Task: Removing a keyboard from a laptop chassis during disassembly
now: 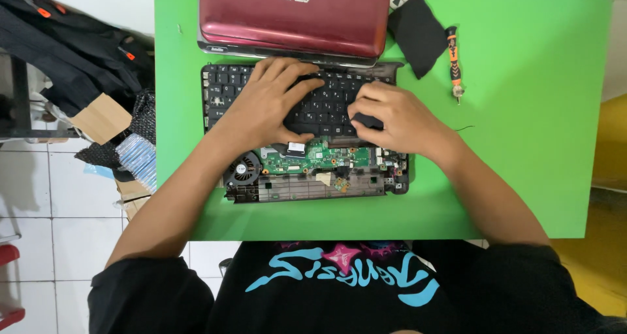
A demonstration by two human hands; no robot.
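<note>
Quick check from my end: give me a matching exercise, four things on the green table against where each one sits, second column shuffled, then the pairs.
Things:
1. screwdriver
2. cooling fan
3. black cloth
4. red laptop lid

Places:
A. lower left corner of the opened laptop base
B. far edge of the table, beyond the keyboard
C. right of the black cloth, lying alone
D. just right of the red lid

Pairs: 1-C, 2-A, 3-D, 4-B

Both hands, left and right, rest on the keyboard.
</note>
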